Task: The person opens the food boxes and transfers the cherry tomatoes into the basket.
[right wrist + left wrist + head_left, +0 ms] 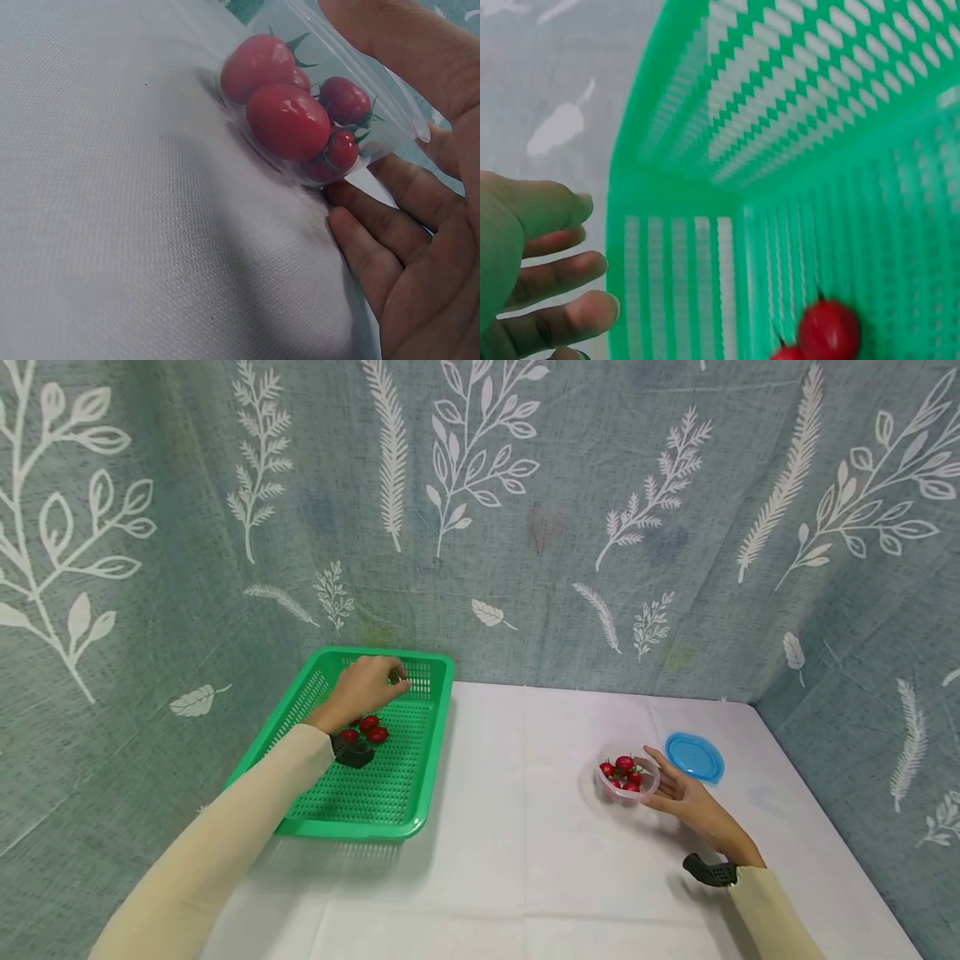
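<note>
Left hand [365, 684], loose, hangs over green rectangular plastic basket [393, 781]; right hand [699, 810] grips rounded clear plastic tub [343, 61], oval red tomatoes [288, 121] inside.

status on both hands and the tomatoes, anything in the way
Left hand empty, over basket. Right hand grips tub. Tomatoes in both tub and basket. Lid beside right hand, nothing seen blocking tub's open top.
</note>
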A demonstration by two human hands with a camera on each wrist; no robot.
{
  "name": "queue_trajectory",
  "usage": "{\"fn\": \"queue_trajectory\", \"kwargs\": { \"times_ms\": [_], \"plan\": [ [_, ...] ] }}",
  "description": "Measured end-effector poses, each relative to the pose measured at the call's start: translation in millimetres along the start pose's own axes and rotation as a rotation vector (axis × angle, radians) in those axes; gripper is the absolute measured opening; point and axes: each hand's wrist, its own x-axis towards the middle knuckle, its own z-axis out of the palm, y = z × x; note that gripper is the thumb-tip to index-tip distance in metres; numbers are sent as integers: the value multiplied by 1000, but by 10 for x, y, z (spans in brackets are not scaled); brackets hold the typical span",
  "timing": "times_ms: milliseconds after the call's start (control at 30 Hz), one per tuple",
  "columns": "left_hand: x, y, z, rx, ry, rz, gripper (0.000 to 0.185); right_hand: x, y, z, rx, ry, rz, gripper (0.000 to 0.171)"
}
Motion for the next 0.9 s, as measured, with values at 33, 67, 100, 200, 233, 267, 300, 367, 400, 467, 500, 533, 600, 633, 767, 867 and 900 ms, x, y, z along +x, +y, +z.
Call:
{"fn": "queue_trajectory", "kwargs": {
  "times_ms": [33, 67, 100, 200, 233, 267, 300, 367, 400, 467, 500, 533, 600, 633, 767, 867, 900],
  "plan": [
    [12, 62, 13, -6, 5, 20, 21, 1, 2, 0, -2, 0, -3, 87],
    [23, 127, 25, -13, 7, 38, 20, 2, 2, 2, -5, 1, -6, 87],
    [37, 189, 37, -24, 7, 54, 20, 3, 2, 3, -4, 0, -9, 87],
    [85, 366, 82, -66, 2, 96, 19, 6, -2, 8, -5, 2, -16, 87],
    [106, 422, 100, -77, -2, 106, 19, 5, -3, 8, -6, 0, -19, 87],
    [127, 480, 117, -87, -9, 117, 19, 5, -3, 7, -3, -1, -18, 87],
    [149, 534, 136, -98, -15, 131, 20, 4, -2, 6, -3, -2, -16, 87],
    [200, 652, 173, -113, -26, 158, 19, -1, -3, 1, -3, -1, -13, 87],
    [227, 713, 191, -119, -29, 171, 19, -3, -2, -1, -1, 0, -10, 87],
    [280, 844, 224, -138, -33, 196, 18, -6, -1, -4, 1, 6, -7, 87],
    [304, 906, 243, -148, -37, 209, 17, -6, 0, -4, 2, 7, -8, 87],
    [326, 970, 261, -156, -41, 220, 17, -5, 0, -2, 7, 7, -8, 87],
    [362, 1084, 305, -171, -50, 248, 18, -1, 3, 5, 11, 2, -8, 86],
    [376, 1137, 328, -176, -58, 262, 19, -1, 3, 9, 11, -1, -9, 86],
    [434, 1324, 447, -168, -81, 330, 19, -2, 9, 15, 6, -4, -12, 86],
    [475, 1474, 538, -148, -103, 365, 19, -3, 4, 14, -3, 3, -14, 86],
    [486, 1527, 568, -143, -115, 372, 20, -3, 1, 14, -6, 5, -15, 86]
  ]
}}
